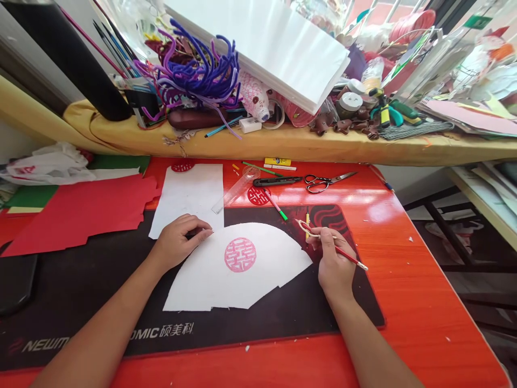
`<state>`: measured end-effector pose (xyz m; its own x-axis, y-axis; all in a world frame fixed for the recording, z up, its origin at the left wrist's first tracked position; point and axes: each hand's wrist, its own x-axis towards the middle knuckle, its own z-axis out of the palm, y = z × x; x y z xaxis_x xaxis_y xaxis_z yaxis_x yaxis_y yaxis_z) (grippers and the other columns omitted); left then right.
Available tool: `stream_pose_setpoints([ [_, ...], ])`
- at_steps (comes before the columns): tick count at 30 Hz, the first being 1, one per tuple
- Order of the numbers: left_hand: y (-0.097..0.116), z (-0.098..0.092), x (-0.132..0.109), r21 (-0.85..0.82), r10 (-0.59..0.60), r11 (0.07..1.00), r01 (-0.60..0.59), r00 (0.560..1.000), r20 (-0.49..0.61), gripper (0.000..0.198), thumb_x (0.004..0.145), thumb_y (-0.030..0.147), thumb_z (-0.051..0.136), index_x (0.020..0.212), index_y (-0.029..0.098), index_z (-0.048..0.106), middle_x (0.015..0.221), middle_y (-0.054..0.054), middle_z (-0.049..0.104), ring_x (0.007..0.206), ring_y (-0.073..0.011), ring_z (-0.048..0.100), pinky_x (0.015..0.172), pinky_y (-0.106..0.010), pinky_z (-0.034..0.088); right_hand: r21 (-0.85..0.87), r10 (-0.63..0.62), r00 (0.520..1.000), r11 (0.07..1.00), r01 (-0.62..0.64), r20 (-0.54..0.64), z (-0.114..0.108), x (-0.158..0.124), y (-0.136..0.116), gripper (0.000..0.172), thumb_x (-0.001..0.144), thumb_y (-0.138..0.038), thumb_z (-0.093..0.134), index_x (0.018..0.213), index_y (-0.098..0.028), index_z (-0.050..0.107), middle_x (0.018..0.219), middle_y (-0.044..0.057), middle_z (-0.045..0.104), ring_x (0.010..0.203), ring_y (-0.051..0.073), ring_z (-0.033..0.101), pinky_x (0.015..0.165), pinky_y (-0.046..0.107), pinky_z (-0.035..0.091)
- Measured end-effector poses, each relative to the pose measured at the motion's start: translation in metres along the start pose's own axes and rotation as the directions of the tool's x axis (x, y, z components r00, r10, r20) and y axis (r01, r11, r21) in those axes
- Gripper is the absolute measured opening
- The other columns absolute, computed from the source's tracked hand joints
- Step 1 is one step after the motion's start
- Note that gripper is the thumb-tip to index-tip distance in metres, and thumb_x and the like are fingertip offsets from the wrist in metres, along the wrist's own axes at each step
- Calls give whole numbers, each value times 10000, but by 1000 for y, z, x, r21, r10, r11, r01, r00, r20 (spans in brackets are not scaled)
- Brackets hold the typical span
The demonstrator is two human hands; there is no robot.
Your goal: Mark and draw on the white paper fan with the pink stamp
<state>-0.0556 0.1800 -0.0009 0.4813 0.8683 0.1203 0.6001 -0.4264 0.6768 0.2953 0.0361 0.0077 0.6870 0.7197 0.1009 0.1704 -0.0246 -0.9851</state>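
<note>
A fan-shaped white paper [202, 280] lies on the black desk mat, with a pink round double-happiness pattern [240, 255] on it. My left hand [183, 240] is closed at the paper's upper left edge, thumb and forefinger pinched there. To the right of the paper, my right hand [335, 264] is closed around a red pencil [352, 258]. A cream cord [302, 229] loops out from the same fingers. Behind the paper lie a red round paper-cut [258, 196] and a green-capped pen [277, 206].
Scissors [329, 182], a black utility knife [277, 181], a clear ruler [236, 188] and a glue stick [277, 161] lie at the back. A white sheet [189, 194] and red paper [89, 210] are on the left. Purple pipe cleaners [197, 70] crowd the ledge.
</note>
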Motion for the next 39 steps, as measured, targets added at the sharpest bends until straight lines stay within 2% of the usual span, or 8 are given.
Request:
stream_pose_setpoints([
  [4, 0, 0, 0, -1, 7, 1000, -7, 1000, -9, 344, 1030, 553, 655, 929, 267, 816, 898, -37, 788, 869, -221, 698, 774, -337, 540, 145, 65, 991, 988, -48, -116, -5, 13, 5, 427, 989, -603, 761, 934, -181, 807, 769, 41, 772, 704, 180, 691, 683, 318, 561],
  [8, -1, 1, 0, -7, 12, 1000, -12, 1000, -14, 357, 1030, 566, 653, 927, 267, 818, 887, -40, 782, 851, -221, 690, 758, -334, 537, 324, 137, 952, 945, -42, -274, -10, 28, 5, 431, 894, -606, 844, 896, -180, 777, 698, 2, 715, 636, 140, 619, 596, 268, 488],
  [11, -3, 3, 0, -23, 3, 1000, -4, 1000, -20, 368, 1020, 585, 660, 919, 269, 821, 881, -42, 776, 848, -225, 687, 753, -337, 537, 359, 174, 951, 931, -75, -255, -9, 30, 3, 497, 827, -658, 879, 875, -179, 757, 661, -12, 691, 582, 123, 583, 542, 257, 447],
  [17, -6, 6, -3, -63, 5, 998, -8, 999, -52, 337, 1006, 575, 687, 943, 275, 827, 894, -38, 762, 836, -218, 689, 730, -332, 531, 354, 189, 963, 929, -111, -194, -2, 21, 2, 550, 794, -715, 883, 869, -186, 752, 627, -21, 683, 537, 111, 554, 506, 250, 409],
  [21, -4, 7, -7, -75, 45, 996, -54, 991, -124, 304, 1038, 512, 668, 959, 256, 811, 919, -38, 758, 829, -199, 687, 736, -321, 525, 327, 170, 965, 940, -98, -198, -1, 21, 3, 551, 789, -718, 873, 852, -182, 762, 606, -25, 657, 535, 108, 536, 503, 249, 389],
  [27, -4, 5, -9, -57, 51, 996, -65, 974, -221, 278, 1060, 450, 652, 929, 247, 790, 869, -10, 724, 721, -159, 592, 686, -308, 473, 301, 148, 966, 950, -79, -213, -2, 21, 6, 563, 791, -741, 853, 851, -191, 746, 572, -43, 610, 508, 111, 521, 486, 246, 366],
  [39, -11, 11, -4, -62, -44, 998, 33, 979, -199, 299, 1031, 490, 638, 920, 249, 776, 908, -24, 743, 834, -203, 670, 756, -341, 487, 322, 166, 964, 942, -93, -206, -2, 21, 6, 601, 731, -761, 891, 831, -184, 756, 574, -40, 625, 505, 94, 536, 470, 211, 389],
])
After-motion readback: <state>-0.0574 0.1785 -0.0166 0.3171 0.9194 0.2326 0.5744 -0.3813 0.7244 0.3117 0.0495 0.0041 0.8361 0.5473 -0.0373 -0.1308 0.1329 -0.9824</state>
